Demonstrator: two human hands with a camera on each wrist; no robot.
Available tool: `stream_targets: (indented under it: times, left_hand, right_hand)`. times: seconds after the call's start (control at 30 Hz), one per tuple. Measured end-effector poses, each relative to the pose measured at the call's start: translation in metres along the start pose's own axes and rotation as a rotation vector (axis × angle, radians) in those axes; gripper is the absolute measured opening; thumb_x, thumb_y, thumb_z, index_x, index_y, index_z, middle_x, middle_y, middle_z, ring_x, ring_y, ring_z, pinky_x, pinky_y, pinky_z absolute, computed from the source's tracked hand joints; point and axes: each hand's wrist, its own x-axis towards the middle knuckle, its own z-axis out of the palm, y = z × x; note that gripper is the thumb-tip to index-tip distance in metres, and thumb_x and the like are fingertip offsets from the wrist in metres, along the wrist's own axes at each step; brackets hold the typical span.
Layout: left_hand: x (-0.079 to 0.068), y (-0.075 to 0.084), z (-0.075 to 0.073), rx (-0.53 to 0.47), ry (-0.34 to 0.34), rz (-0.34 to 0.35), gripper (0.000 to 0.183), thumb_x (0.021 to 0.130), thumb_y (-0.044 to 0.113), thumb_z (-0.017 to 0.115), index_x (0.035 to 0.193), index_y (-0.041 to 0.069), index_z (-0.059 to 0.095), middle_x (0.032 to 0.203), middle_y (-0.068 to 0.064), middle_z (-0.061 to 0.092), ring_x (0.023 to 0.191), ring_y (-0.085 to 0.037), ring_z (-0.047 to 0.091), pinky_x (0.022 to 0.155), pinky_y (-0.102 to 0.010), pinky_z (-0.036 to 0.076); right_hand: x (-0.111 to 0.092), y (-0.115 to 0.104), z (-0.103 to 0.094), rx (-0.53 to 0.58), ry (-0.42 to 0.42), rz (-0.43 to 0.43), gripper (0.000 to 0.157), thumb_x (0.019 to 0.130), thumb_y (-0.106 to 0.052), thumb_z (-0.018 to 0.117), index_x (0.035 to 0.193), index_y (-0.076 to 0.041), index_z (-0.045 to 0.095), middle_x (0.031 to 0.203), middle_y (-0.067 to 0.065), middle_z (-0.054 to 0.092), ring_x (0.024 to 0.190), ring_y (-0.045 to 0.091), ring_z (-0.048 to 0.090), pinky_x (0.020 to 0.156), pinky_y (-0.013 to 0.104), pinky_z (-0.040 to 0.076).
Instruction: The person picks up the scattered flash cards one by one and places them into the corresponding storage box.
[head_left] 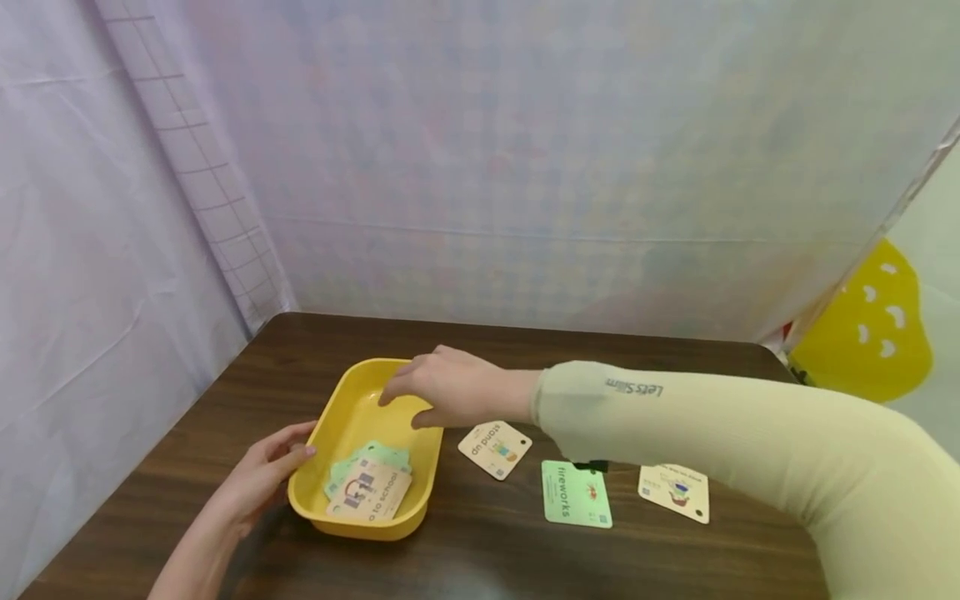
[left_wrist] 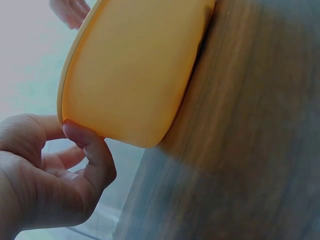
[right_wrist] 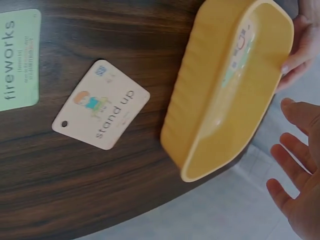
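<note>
A yellow plastic tub stands on the table at left of centre, with several green and cream word cards lying in its near end. My left hand pinches the tub's left rim, thumb over the edge; the left wrist view shows the grip at the corner. Above the tub's far right part hovers my right hand, holding nothing. Its fingers spread apart in the right wrist view. Just right of the tub lies a cream "stand up" card.
Farther right on the dark wooden table lie a green "fireworks" card and another cream card, partly under the right sleeve. A small black object touches the fireworks card. Pale curtains hang behind.
</note>
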Motion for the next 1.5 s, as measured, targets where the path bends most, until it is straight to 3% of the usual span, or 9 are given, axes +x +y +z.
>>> stream_targets:
  times: [0.7,0.9,1.17,1.5]
  left_hand:
    - [0.0,-0.002,-0.001,-0.004,-0.004,0.0,0.059,0.103,0.023,0.051,0.153,0.0,0.029,0.101,0.0,0.058,0.087,-0.011,0.06,0.07,-0.031,0.058]
    - [-0.001,-0.002,-0.003,-0.005,0.009,-0.005,0.058,0.103,0.021,0.05,0.153,0.0,0.029,0.1,0.0,0.057,0.086,-0.01,0.06,0.07,-0.03,0.057]
    - [-0.001,-0.004,-0.003,-0.013,0.011,-0.001,0.058,0.103,0.021,0.05,0.153,0.0,0.029,0.101,0.0,0.057,0.087,-0.01,0.06,0.07,-0.031,0.058]
    - [-0.001,-0.003,-0.003,-0.015,0.015,0.004,0.058,0.102,0.021,0.051,0.152,0.0,0.031,0.101,0.0,0.059,0.088,-0.011,0.06,0.071,-0.031,0.058]
  right_hand:
    - [-0.033,0.023,0.02,0.072,0.043,0.074,0.046,0.09,-0.03,0.073,0.134,-0.025,0.061,0.139,-0.005,0.06,0.134,0.021,0.052,0.102,0.046,0.047]
    - [-0.041,0.029,0.028,0.106,0.064,0.1,0.047,0.089,-0.032,0.073,0.133,-0.022,0.061,0.134,-0.002,0.063,0.122,0.018,0.059,0.098,0.042,0.049]
    - [-0.059,0.034,0.037,0.152,0.058,0.167,0.048,0.088,-0.03,0.075,0.132,-0.016,0.062,0.131,0.002,0.064,0.114,0.022,0.062,0.097,0.047,0.049]
    - [-0.077,0.041,0.044,0.155,0.08,0.21,0.049,0.086,-0.031,0.076,0.13,-0.016,0.063,0.132,0.002,0.064,0.124,0.024,0.059,0.101,0.049,0.048]
